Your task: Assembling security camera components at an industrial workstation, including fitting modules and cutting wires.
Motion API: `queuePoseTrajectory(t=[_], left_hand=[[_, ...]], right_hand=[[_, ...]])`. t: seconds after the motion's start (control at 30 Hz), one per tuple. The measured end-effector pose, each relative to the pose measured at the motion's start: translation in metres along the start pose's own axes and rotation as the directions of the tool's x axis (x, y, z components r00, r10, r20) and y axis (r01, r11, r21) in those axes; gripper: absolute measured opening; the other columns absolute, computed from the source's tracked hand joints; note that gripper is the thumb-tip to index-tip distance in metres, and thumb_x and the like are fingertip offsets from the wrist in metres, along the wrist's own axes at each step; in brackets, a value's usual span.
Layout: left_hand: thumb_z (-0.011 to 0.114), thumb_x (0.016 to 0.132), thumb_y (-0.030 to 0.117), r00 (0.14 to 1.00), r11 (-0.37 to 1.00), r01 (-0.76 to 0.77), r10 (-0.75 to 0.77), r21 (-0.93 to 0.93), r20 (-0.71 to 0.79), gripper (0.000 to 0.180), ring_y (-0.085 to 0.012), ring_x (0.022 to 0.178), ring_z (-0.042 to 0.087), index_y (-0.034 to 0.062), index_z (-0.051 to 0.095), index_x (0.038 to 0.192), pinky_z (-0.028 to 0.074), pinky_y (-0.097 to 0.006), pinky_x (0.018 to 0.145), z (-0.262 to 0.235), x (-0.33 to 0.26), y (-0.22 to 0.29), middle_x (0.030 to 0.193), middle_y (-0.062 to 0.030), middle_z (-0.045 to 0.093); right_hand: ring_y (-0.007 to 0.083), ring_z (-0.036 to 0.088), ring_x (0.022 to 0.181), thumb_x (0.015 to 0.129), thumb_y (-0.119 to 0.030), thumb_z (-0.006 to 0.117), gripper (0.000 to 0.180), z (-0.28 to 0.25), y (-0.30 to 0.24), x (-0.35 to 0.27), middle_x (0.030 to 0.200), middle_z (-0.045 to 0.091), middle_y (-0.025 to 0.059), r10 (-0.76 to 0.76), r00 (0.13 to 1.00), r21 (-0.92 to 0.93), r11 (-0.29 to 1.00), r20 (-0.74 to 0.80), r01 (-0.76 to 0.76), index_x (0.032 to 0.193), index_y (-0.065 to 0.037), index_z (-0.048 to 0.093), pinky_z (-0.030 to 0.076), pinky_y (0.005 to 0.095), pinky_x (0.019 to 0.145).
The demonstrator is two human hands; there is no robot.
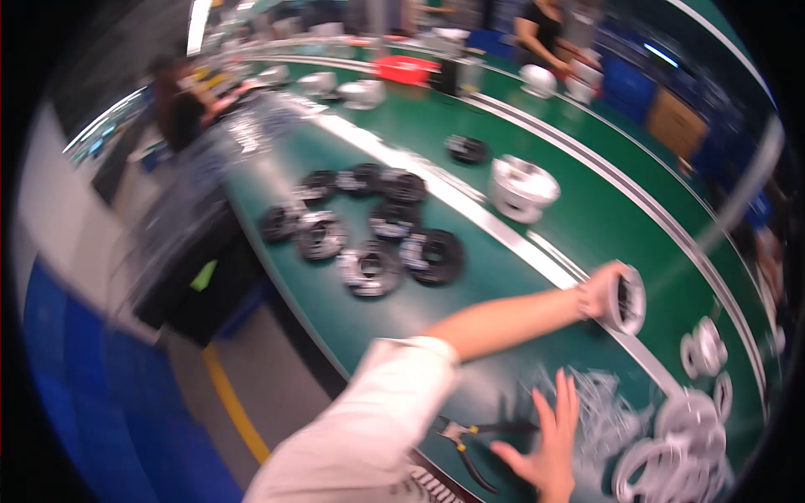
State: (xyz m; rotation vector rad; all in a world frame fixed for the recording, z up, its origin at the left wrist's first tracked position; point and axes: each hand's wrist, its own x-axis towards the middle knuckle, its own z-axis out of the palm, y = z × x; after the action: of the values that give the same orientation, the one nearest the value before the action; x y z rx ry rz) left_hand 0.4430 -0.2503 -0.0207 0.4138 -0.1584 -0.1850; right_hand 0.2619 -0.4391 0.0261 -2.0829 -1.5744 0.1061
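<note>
My left hand (605,289) is stretched out to the right and grips a white ring-shaped part (629,300) at the silver rail of the green conveyor table (503,277). My right hand (545,448) hovers low over the table, fingers spread and holding nothing. Black-handled pliers (470,436) lie just left of it. A heap of white ring parts (679,457) and a pile of clear plastic pieces (604,402) sit to its right. The picture is tilted and blurred.
Several black round coil parts (369,235) cluster on the table's left side. A white round housing (521,189) stands on the belt beyond. A red bin (407,67) and other people (180,109) are at the far end. Floor with a yellow line (235,411) lies left.
</note>
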Motion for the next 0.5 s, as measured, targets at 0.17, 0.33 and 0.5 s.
queuePoseTrajectory(t=[0.17, 0.33, 0.5], left_hand=[[0.046, 0.077, 0.035, 0.736, 0.862, -0.165, 0.431, 0.48, -0.522, 0.036, -0.0231, 0.07, 0.058, 0.0009, 0.057, 0.084, 0.044, -0.036, 0.063, -0.069, 0.068, 0.01, 0.078, -0.0117, 0.059], [0.05, 0.075, 0.029, 0.559, 0.713, 0.094, 0.54, 0.695, -0.63, 0.04, -0.0309, 0.09, 0.056, -0.004, 0.055, 0.097, 0.043, -0.037, 0.074, -0.08, 0.051, 0.034, 0.095, -0.0208, 0.057], [0.055, 0.067, 0.015, 0.531, 0.138, -0.012, 0.84, 0.99, -0.11, 0.026, -0.0349, 0.089, 0.055, -0.0008, 0.056, 0.088, 0.043, -0.039, 0.078, -0.041, 0.023, 0.004, 0.1, -0.0211, 0.055]], right_hand=[[0.0341, 0.027, 0.119, 0.048, -0.034, 0.076, 0.09, -0.004, -0.023, -0.004, 0.129, 0.031, 0.0172, 0.054, 0.9, -0.076, 0.997, 0.434, -0.024, 0.122, -0.003, 0.036, 0.015, 0.0493, 0.1], [0.0334, 0.032, 0.114, 0.045, -0.03, 0.077, 0.092, -0.014, -0.042, -0.003, 0.125, 0.035, 0.0169, 0.072, 0.884, -0.116, 0.993, 0.461, -0.02, 0.122, -0.002, 0.035, 0.017, 0.0487, 0.099], [0.0324, 0.038, 0.107, 0.047, -0.023, 0.075, 0.084, -0.02, -0.029, -0.01, 0.115, 0.042, 0.0163, 0.146, 0.897, -0.184, 0.98, 0.416, -0.074, 0.12, -0.002, 0.038, 0.023, 0.0455, 0.096]])
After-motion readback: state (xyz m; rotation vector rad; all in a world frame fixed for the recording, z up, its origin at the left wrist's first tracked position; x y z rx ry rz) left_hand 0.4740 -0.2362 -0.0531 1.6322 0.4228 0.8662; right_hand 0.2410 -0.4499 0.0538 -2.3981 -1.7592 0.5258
